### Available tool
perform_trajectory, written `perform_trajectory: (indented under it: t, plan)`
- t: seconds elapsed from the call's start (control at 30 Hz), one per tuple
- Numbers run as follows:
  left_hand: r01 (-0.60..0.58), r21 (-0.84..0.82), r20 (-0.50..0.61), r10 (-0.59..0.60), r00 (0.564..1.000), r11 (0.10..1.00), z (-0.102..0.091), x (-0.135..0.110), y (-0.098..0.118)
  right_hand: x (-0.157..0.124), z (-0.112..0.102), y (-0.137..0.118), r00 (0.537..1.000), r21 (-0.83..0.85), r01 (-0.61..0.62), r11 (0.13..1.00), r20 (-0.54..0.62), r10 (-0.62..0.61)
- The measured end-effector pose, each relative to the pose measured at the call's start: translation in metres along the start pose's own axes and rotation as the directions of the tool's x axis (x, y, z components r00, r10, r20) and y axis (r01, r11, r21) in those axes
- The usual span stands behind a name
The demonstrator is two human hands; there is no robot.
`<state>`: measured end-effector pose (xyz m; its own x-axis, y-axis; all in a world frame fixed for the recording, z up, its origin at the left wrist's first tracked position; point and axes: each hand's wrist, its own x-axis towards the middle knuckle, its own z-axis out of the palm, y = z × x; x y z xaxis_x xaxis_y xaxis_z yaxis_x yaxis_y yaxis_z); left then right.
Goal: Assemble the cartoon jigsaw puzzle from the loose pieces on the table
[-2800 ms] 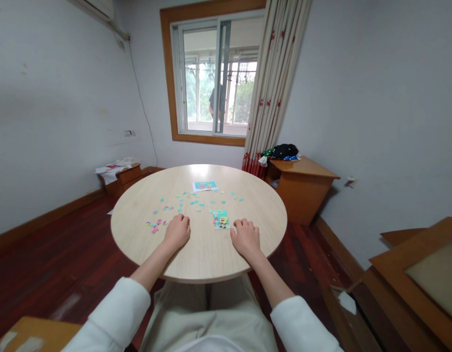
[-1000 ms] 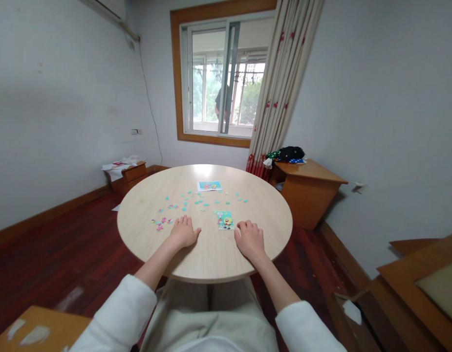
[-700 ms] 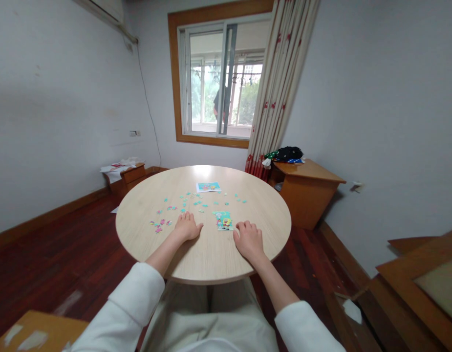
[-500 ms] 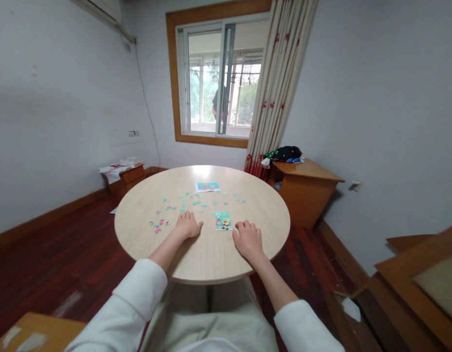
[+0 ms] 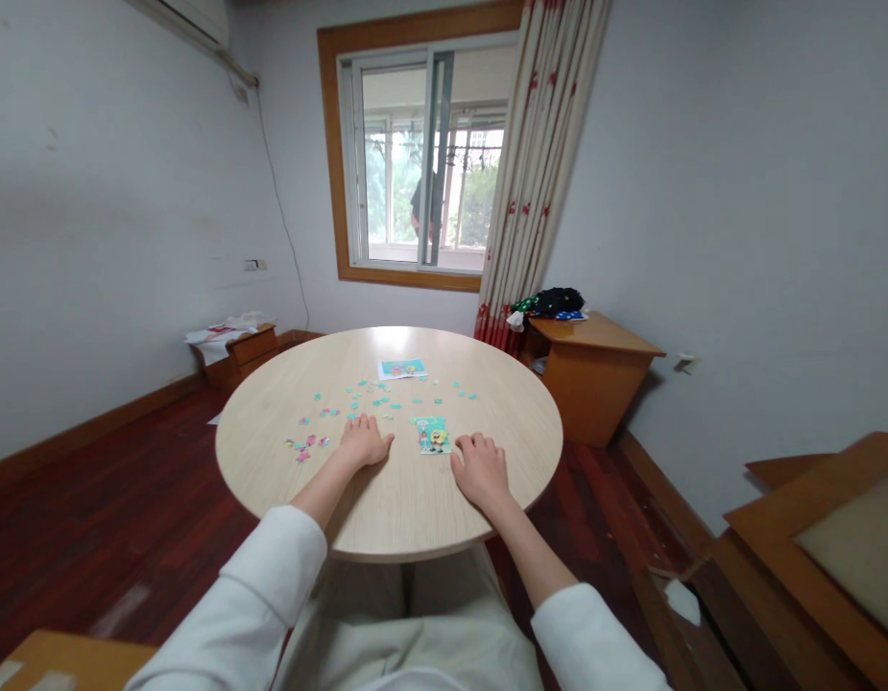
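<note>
A joined section of a cartoon jigsaw puzzle [image 5: 433, 437] lies on the round pale wooden table [image 5: 407, 518], a yellow character on its lower right. Just right of it, my right hand [image 5: 483, 468] rests palm down with fingers apart, its fingertips close to the section's edge. My left hand [image 5: 364, 441] lies on the tabletop to the left of the section, fingers spread and nothing held. Several loose teal puzzle pieces [image 5: 381, 401] are scattered beyond my left hand. Pink and purple puzzle pieces [image 5: 303, 457] form a loose group to its left.
A printed reference picture [image 5: 402, 369] lies toward the table's far side. Behind on the right stands a wooden cabinet [image 5: 594, 384] with dark cloth items [image 5: 559, 302] on top. A low wooden cabinet [image 5: 252, 345] is at the back left, and wooden furniture [image 5: 810, 537] stands at the right.
The whole view has shifted slightly to the left, as my head turned a little. Both hands and the puzzle pieces keep nearly the same places on the table.
</note>
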<state>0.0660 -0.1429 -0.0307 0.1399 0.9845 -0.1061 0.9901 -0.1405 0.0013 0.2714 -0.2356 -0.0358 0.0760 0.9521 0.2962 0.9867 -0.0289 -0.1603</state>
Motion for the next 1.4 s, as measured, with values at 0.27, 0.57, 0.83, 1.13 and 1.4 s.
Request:
perform_trajectory:
  t: [0.27, 0.57, 0.83, 1.13, 1.4]
  plan:
    - [0.012, -0.03, -0.084, -0.014, 0.996, 0.999, 0.009, -0.008, 0.005, 0.014, 0.014, 0.01, 0.999, 0.16, 0.011, 0.987, 0.043, -0.018]
    - [0.003, -0.043, -0.101, -0.007, 0.995, 0.999, 0.006, -0.016, 0.006, 0.057, 0.019, 0.027, 0.995, 0.238, 0.043, 0.97, 0.075, -0.062]
    - [-0.022, -0.072, -0.133, 0.012, 0.991, 0.997, 0.009, -0.013, 0.004, 0.071, 0.023, 0.029, 0.999, 0.168, -0.016, 0.986, 0.039, 0.01]
    - [-0.019, -0.072, -0.128, 0.01, 0.992, 0.997, 0.009, -0.015, 0.004, 0.072, 0.029, 0.027, 0.988, 0.038, -0.064, 0.997, 0.141, 0.058]
    - [-0.009, -0.059, -0.136, 0.001, 0.991, 0.998, 0.008, -0.016, 0.004, 0.072, 0.03, 0.027, 0.99, 0.038, -0.06, 0.997, 0.13, 0.055]
